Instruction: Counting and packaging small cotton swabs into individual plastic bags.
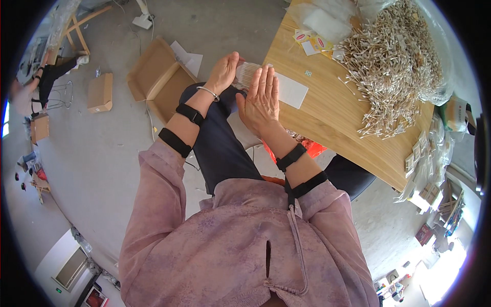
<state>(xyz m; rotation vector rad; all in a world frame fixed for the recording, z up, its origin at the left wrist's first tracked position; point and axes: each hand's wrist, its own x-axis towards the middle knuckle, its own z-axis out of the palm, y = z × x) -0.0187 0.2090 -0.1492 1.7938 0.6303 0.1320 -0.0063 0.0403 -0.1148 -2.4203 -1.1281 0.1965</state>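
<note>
Between the two palms, just off the near corner of the wooden table (pixel 327 117), sits a bundle of cotton swabs (pixel 247 73), pressed from both sides above the person's lap. The left hand (pixel 223 71) cups the bundle's left end with fingers curled lightly round it. The right hand (pixel 262 100) stands flat and upright, fingers straight and together, its palm against the bundle's right side; this opposed hold appears to square the swab ends flush. A white card (pixel 291 91) lies on the table edge just beside the right hand. Farther out, a large loose heap of swabs (pixel 394 61) covers the tabletop, with small packets (pixel 313 42) near it. An open cardboard box (pixel 156 77) rests on the floor to the left. Most of the bundle is hidden behind the right hand, so its count and any wrapper cannot be made out.
</note>
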